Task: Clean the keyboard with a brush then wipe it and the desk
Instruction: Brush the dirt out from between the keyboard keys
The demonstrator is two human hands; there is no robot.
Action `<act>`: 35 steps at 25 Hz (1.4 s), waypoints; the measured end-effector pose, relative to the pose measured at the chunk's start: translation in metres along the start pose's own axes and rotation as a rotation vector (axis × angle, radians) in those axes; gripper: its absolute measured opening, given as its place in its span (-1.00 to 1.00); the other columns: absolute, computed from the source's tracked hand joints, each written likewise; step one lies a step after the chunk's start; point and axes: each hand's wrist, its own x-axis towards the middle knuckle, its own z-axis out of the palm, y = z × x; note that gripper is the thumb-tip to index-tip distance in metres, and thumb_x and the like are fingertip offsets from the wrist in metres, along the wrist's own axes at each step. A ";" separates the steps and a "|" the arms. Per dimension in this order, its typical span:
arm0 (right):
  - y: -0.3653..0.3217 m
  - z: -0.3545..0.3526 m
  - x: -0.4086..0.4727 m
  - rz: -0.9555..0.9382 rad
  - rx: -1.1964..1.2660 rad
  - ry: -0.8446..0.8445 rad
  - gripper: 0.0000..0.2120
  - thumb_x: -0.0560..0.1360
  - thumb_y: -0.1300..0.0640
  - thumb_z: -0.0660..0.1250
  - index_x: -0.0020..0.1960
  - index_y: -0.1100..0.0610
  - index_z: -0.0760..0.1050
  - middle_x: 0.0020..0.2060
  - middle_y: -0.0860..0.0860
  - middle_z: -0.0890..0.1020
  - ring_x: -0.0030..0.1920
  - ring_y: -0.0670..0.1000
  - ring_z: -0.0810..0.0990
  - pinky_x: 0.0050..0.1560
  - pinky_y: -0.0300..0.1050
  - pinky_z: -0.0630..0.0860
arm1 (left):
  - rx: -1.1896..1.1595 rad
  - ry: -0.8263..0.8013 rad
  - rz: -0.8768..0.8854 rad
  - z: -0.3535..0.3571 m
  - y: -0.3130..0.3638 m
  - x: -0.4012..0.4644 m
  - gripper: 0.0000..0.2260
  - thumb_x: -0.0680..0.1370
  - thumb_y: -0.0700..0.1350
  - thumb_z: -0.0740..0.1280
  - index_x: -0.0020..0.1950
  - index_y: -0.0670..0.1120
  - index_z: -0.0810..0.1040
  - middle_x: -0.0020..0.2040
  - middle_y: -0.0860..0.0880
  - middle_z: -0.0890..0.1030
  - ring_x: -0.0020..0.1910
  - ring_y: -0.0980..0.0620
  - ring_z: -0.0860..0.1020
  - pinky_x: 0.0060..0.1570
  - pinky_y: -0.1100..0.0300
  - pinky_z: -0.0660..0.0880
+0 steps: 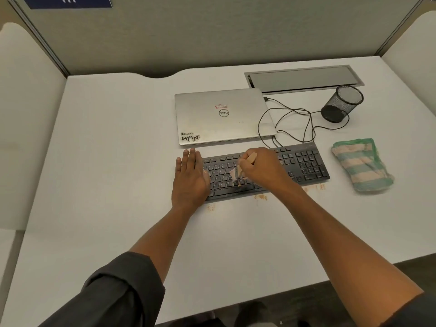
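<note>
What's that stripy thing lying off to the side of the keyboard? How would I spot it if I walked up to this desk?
Start at the white desk and find the flat black keyboard near its front edge. Just past the keyboard's right end, apart from it, lies a folded green and cream striped cloth. It is the only soft, colourful thing there; the black mesh pen cup behind it is stiff and dark.

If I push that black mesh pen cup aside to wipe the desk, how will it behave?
The mesh pen cup looks empty, so probably light and easy to slide. It is tall for its base, so a high push may tip it. Being round, it would likely roll toward the cable.
</note>
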 end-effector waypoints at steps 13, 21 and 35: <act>-0.008 0.000 -0.005 -0.070 -0.068 0.002 -0.87 0.54 0.13 0.29 -0.09 0.14 0.58 -0.22 0.01 0.64 -0.20 -0.03 0.58 -0.32 -0.27 0.40 | -0.010 0.017 -0.006 0.005 -0.001 0.001 -0.44 0.68 -0.06 0.06 0.63 -0.25 0.08 0.64 -0.21 0.10 0.64 -0.14 -0.01 0.61 -0.05 -0.14; -0.004 -0.005 -0.023 -0.041 -0.092 -0.052 -0.83 0.57 0.15 0.26 -0.11 0.17 0.58 -0.21 0.05 0.65 -0.19 0.01 0.58 -0.24 -0.16 0.45 | -0.014 0.029 -0.006 0.006 -0.002 0.001 -0.45 0.67 -0.05 0.03 0.63 -0.26 0.11 0.63 -0.23 0.13 0.64 -0.16 0.03 0.61 -0.07 -0.10; -0.007 0.002 -0.040 0.094 0.193 -0.023 -0.91 0.54 0.18 0.26 -0.06 0.12 0.54 -0.26 0.08 0.68 -0.36 -0.02 0.61 -0.33 -0.07 0.61 | -0.047 0.011 0.000 0.000 -0.001 0.000 -0.45 0.67 -0.08 0.09 0.62 -0.27 0.10 0.63 -0.24 0.13 0.64 -0.17 0.02 0.61 -0.06 -0.13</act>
